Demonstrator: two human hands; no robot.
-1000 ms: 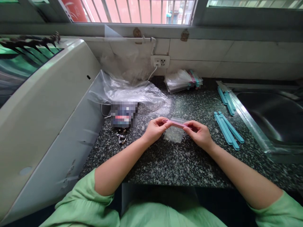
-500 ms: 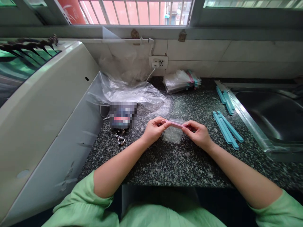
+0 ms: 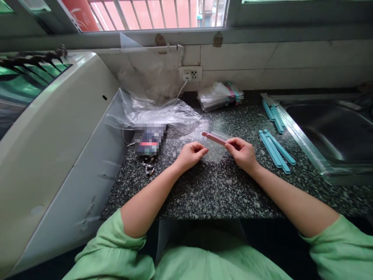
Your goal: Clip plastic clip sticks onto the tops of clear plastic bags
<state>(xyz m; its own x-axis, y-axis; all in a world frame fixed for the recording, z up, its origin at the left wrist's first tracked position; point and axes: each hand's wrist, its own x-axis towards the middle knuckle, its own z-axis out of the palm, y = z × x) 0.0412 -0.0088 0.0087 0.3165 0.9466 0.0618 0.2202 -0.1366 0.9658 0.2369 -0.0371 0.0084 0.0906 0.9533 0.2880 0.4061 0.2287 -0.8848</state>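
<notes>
My right hand (image 3: 243, 152) pinches one end of a pink bag clip (image 3: 215, 138) between thumb and fingers. The clip is long and slim, with a rounded tab at its far left end. A small piece of clear plastic (image 3: 220, 135) shows along its far side. To the left, and apart from the clip, my left hand (image 3: 190, 155) is closed, thumb against fingertips, with nothing visible in it. Several light blue bag clips (image 3: 275, 151) lie on the dark speckled counter (image 3: 212, 190), right of my right hand.
More blue clips (image 3: 274, 116) lie beside the metal sink (image 3: 326, 136). Against the wall sits a stack of clear bags (image 3: 214, 96) with clips. At the left are a crumpled plastic sheet (image 3: 163, 112), a blurred-out item (image 3: 149, 140), a beaded bracelet (image 3: 149, 168) and a large pale appliance (image 3: 67, 128).
My left hand has let go of the clip's left end and drawn back slightly towards me. The right hand keeps hold, and the clip's free end now points up and away. The camera view has shifted slightly.
</notes>
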